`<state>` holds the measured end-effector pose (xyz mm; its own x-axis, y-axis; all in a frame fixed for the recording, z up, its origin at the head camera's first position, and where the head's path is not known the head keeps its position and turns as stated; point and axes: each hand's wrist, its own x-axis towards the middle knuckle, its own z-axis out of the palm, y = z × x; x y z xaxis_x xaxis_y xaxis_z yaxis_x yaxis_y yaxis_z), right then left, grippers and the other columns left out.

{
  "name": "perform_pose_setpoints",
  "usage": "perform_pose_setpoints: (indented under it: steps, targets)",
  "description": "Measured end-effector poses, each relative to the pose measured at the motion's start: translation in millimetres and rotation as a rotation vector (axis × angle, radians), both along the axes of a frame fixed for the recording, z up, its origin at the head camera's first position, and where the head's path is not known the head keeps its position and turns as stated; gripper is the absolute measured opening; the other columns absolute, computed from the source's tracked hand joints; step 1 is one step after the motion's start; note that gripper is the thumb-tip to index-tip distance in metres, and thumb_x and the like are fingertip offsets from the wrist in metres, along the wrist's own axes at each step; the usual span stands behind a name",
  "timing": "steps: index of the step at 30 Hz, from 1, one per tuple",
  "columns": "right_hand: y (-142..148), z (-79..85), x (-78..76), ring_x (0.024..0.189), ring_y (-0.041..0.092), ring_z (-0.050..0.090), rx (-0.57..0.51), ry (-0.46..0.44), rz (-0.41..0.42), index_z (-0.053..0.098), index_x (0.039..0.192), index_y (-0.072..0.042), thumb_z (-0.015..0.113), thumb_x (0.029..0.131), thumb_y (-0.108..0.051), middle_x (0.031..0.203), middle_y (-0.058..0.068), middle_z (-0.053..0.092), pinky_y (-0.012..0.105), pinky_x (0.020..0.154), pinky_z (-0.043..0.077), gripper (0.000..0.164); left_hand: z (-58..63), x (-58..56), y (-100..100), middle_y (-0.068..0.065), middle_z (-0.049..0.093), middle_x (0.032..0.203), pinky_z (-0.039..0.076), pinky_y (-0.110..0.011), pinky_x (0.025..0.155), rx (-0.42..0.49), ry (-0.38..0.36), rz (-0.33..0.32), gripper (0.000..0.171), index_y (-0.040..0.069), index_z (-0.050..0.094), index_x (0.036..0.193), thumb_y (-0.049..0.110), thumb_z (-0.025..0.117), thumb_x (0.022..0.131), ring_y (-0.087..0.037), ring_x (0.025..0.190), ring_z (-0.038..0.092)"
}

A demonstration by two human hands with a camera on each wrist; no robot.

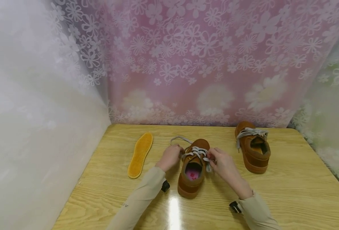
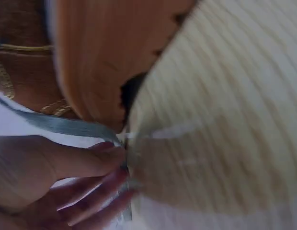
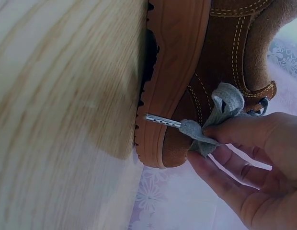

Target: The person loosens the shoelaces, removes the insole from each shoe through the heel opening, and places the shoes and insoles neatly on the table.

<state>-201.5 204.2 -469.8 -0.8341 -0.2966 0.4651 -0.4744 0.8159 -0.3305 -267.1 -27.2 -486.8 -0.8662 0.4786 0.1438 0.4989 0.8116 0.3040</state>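
Note:
A brown shoe [image 1: 190, 185] with grey laces stands upright on the table, toe pointing away; a pink insole [image 1: 193, 174] shows inside it. At its left side my left hand [image 1: 171, 157] pinches a grey shoelace [image 2: 67, 125] between thumb and fingers, low beside the sole. On the other side my right hand [image 1: 222, 163] pinches the other shoelace [image 3: 206, 132] between thumb and index finger. That lace's metal-tipped end [image 3: 163, 120] sticks out past the fingers, and a small loop of lace rises above them. The laces cross over the shoe's tongue.
A second brown shoe [image 1: 257, 163] with grey laces stands at the table's back right. Left of the hands lies a yellow-orange insole [image 1: 140, 155]. The wooden table [image 1: 296, 191] ends at a pink floral curtain [image 1: 186, 64] behind, with pale sheets at both sides.

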Motion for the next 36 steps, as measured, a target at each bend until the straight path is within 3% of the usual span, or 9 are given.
perform_pose_setpoints:
  steps: [5, 9, 13, 16, 23, 28, 31, 33, 36]
  targets:
    - [-0.8, 1.3, 1.5, 0.071, 0.017, 0.055, 0.003, 0.004, -0.009, 0.060, 0.083, -0.012, 0.079, 0.075, 0.011, 0.078, 0.001, 0.058, 0.034, 0.057, 0.045, 0.031, -6.2, -2.7, -0.5, -0.001, 0.073, 0.083, 0.055, -0.029, 0.073, 0.034, 0.047, 0.014, 0.010, 0.010, 0.076, 0.086, 0.000, 0.075, 0.087, -0.018, 0.080, 0.068]
    - [-0.7, 2.1, 2.4, 0.072, 0.019, 0.057, -0.009, -0.003, -0.021, 0.060, 0.083, -0.012, 0.080, 0.076, 0.011, 0.079, 0.002, 0.060, 0.035, 0.057, 0.045, 0.031, -5.7, -1.3, -0.5, -0.003, 0.072, 0.079, 0.056, -0.034, 0.067, 0.015, 0.049, 0.039, 0.020, 0.010, 0.071, 0.105, 0.008, 0.079, 0.087, -0.022, 0.076, 0.068]
    - [-0.3, 2.2, 2.6, 0.071, 0.019, 0.057, -0.021, -0.012, -0.030, 0.060, 0.083, -0.012, 0.079, 0.076, 0.011, 0.079, 0.002, 0.060, 0.034, 0.056, 0.044, 0.032, -4.0, -1.2, 1.4, -0.004, 0.075, 0.089, 0.058, -0.038, 0.071, -0.026, 0.040, 0.036, 0.025, 0.013, 0.072, 0.118, 0.012, 0.075, 0.093, -0.025, 0.083, 0.071]
    - [-0.6, 2.4, 3.0, 0.069, 0.018, 0.056, -0.023, -0.012, -0.032, 0.059, 0.083, -0.013, 0.079, 0.076, 0.012, 0.079, 0.002, 0.059, 0.033, 0.055, 0.043, 0.032, -4.3, -2.9, 3.4, -0.002, 0.077, 0.096, 0.058, -0.035, 0.074, -0.037, 0.035, 0.037, 0.015, 0.016, 0.078, 0.107, 0.011, 0.070, 0.096, -0.021, 0.087, 0.072]
    - [-3.6, 0.5, 4.2, 0.069, 0.018, 0.057, -0.019, -0.015, -0.036, 0.060, 0.084, -0.012, 0.079, 0.077, 0.011, 0.080, 0.003, 0.059, 0.033, 0.055, 0.044, 0.030, -7.4, -7.3, 6.8, 0.006, 0.075, 0.087, 0.056, -0.031, 0.063, -0.068, 0.040, 0.084, 0.013, 0.022, 0.079, 0.090, 0.012, 0.071, 0.094, -0.014, 0.076, 0.068]
    - [-4.9, -1.3, 5.1, 0.071, 0.024, 0.066, -0.052, -0.033, -0.049, 0.060, 0.085, -0.010, 0.078, 0.079, 0.011, 0.098, 0.013, 0.061, 0.036, 0.055, 0.051, 0.028, -6.7, -7.0, 3.2, 0.005, 0.069, 0.084, 0.053, -0.029, 0.060, -0.072, 0.012, 0.109, 0.010, 0.021, 0.073, 0.083, 0.019, 0.076, 0.093, -0.014, 0.076, 0.064]
    - [-4.7, -1.4, 5.9, 0.075, 0.028, 0.069, -0.069, -0.073, -0.061, 0.059, 0.086, -0.009, 0.075, 0.082, 0.010, 0.101, 0.016, 0.062, 0.039, 0.057, 0.054, 0.026, -2.2, -4.6, -2.9, -0.002, 0.065, 0.101, 0.053, -0.032, 0.067, -0.001, -0.014, 0.120, 0.012, 0.018, 0.067, 0.086, 0.022, 0.074, 0.095, -0.021, 0.093, 0.059]
    - [-3.9, -1.2, 5.7, 0.076, 0.029, 0.069, -0.085, -0.105, -0.071, 0.057, 0.086, -0.008, 0.074, 0.083, 0.010, 0.097, 0.016, 0.063, 0.040, 0.059, 0.056, 0.025, 4.1, -2.5, -7.4, -0.010, 0.060, 0.122, 0.054, -0.038, 0.083, 0.106, -0.019, 0.105, 0.010, 0.016, 0.063, 0.090, 0.021, 0.068, 0.098, -0.028, 0.113, 0.054]
    - [-2.7, 0.2, 5.8, 0.076, 0.027, 0.069, -0.107, -0.141, -0.087, 0.055, 0.085, -0.008, 0.072, 0.084, 0.010, 0.088, 0.012, 0.065, 0.039, 0.061, 0.056, 0.025, 16.2, 0.9, -13.1, -0.017, 0.047, 0.147, 0.043, -0.051, 0.107, 0.293, -0.027, 0.016, 0.007, 0.013, 0.057, 0.096, 0.016, 0.060, 0.102, -0.037, 0.136, 0.042]
